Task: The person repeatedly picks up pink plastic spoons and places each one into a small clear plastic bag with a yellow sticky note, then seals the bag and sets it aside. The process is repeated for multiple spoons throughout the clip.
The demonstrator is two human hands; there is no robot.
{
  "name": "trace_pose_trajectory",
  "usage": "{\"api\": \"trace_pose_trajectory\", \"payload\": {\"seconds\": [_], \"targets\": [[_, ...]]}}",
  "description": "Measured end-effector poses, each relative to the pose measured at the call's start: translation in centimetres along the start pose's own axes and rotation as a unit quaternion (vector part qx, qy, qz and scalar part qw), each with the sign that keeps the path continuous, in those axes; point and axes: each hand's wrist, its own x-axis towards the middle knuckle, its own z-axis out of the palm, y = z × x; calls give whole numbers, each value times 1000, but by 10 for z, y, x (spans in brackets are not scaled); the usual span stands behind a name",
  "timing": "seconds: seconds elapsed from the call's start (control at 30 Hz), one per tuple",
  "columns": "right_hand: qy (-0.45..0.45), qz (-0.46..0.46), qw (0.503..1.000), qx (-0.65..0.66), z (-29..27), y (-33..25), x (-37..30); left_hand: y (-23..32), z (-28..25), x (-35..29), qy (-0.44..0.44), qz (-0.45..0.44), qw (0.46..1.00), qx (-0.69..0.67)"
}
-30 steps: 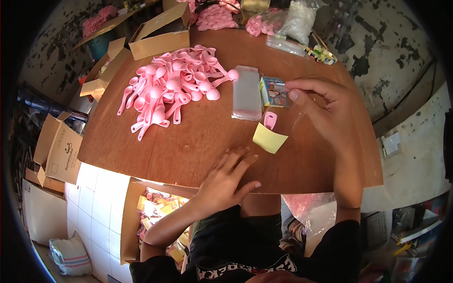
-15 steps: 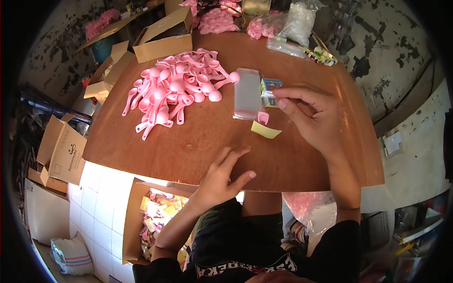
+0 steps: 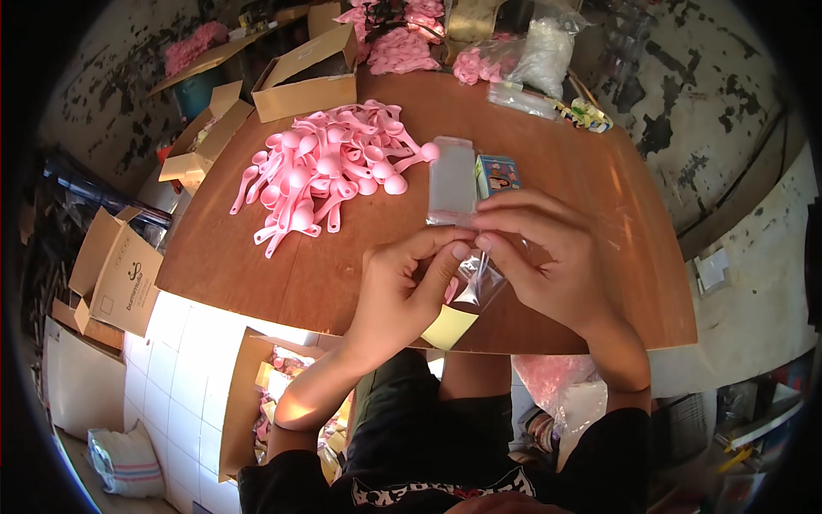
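My left hand [image 3: 394, 283] and my right hand [image 3: 552, 265] meet over the near part of the table, each pinching the top edge of a small clear plastic bag [image 3: 485, 284]. A yellow card [image 3: 449, 327] hangs at the bag's lower end, and part of a pink spoon [image 3: 451, 291] shows inside, mostly hidden by my left thumb. Just beyond my fingers lie a stack of flat clear bags [image 3: 451, 167] and a small blue patterned box [image 3: 498, 176]. To the left spreads a heap of pink measuring spoons [image 3: 321, 167].
An open cardboard box [image 3: 308, 90] stands at the table's far left, near bags of pink items [image 3: 402, 51]. At the far right sits a bag of clear pellets [image 3: 548, 51]. Below the near edge, a carton [image 3: 240, 403] holds several packed pouches.
My left hand has risen from the table's near edge and taken hold of the bag's top. My right hand has brought the bag nearer and lower, and the yellow card hangs closer to me.
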Motion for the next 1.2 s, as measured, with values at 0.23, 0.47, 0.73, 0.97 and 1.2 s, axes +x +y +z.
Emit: {"api": "trace_pose_trajectory", "payload": {"seconds": [0.23,0.47,0.73,0.97,1.2], "targets": [[6,-188,943,-275,-1,4,2,17,1,10,-30,77,988,133],[-24,-80,982,-171,-9,15,-7,19,-9,16,-159,122,950,239],[91,256,904,331,-44,65,-25,9,-8,6,-40,53,998,0],[81,430,836,-330,-169,191,-76,1,-30,12,-12,87,995,-35],[-48,311,723,-616,-208,251,-134,-5,-25,9,-8,58,998,-28]]}}
